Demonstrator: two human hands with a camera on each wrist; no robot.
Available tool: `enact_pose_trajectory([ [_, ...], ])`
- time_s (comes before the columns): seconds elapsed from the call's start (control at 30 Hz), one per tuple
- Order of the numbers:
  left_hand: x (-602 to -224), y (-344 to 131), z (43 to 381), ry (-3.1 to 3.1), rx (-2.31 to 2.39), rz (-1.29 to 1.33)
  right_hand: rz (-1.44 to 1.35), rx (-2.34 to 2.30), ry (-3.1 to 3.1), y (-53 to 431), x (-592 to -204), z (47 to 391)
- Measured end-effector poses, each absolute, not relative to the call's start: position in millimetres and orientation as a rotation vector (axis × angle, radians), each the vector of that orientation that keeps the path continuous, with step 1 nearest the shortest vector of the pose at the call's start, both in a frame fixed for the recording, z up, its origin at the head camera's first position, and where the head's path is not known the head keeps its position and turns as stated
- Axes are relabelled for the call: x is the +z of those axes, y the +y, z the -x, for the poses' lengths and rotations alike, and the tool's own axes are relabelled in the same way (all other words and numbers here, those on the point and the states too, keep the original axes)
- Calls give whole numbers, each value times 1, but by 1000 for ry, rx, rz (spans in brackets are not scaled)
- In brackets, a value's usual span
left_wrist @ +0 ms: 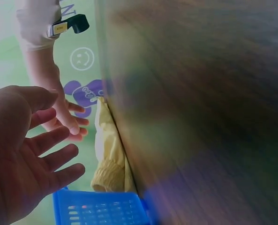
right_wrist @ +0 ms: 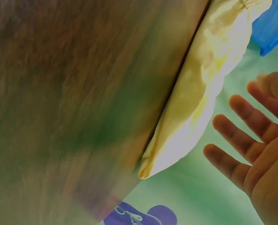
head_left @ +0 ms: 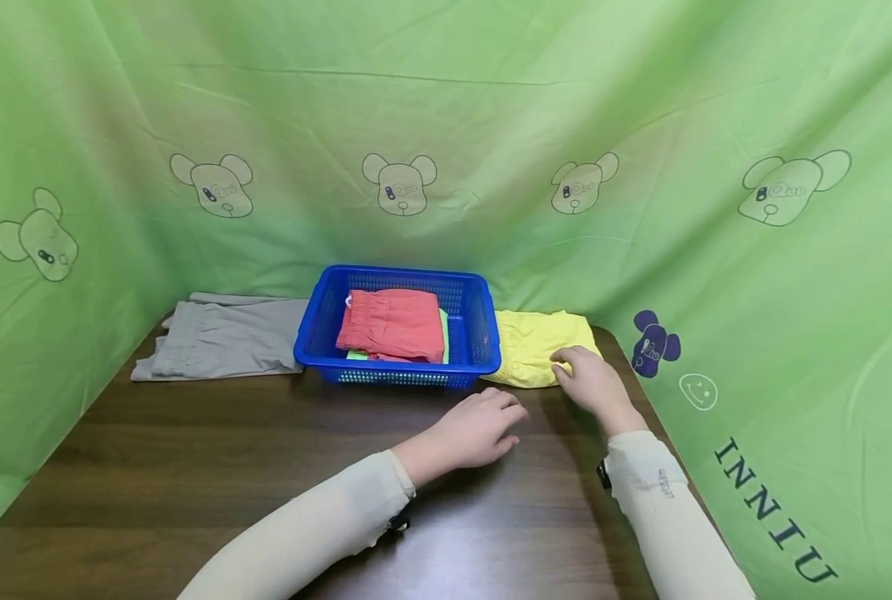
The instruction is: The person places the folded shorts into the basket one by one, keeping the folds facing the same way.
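Observation:
Yellow shorts point(head_left: 539, 342) with a gathered waistband lie on the table to the right of a blue plastic basket point(head_left: 401, 369). Over their right part hovers my right hand point(head_left: 588, 379), fingers spread and holding nothing, as the right wrist view confirms. My left hand point(head_left: 476, 427) is in front of the basket's right corner, its fingers loosely bent around nothing. Inside the basket, folded red shorts point(head_left: 395, 321) rest on a bright green garment point(head_left: 444, 333), mostly covered by them.
Grey shorts point(head_left: 228, 337) are spread on the table left of the basket, touching its side. Green curtains point(head_left: 491, 100) with bear-head prints hang close behind and beside the dark wooden table point(head_left: 191, 467).

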State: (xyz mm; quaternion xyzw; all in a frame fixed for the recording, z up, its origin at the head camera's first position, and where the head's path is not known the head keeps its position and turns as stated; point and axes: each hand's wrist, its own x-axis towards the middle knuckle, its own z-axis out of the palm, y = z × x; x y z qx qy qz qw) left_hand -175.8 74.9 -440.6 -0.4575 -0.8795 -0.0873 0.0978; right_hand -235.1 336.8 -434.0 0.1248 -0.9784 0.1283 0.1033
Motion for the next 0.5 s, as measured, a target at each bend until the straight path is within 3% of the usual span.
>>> enact_pose_trajectory([
  [0.5,-441,112,198,-2669,-186,1208,-249,380,-2948,343,-435,243],
])
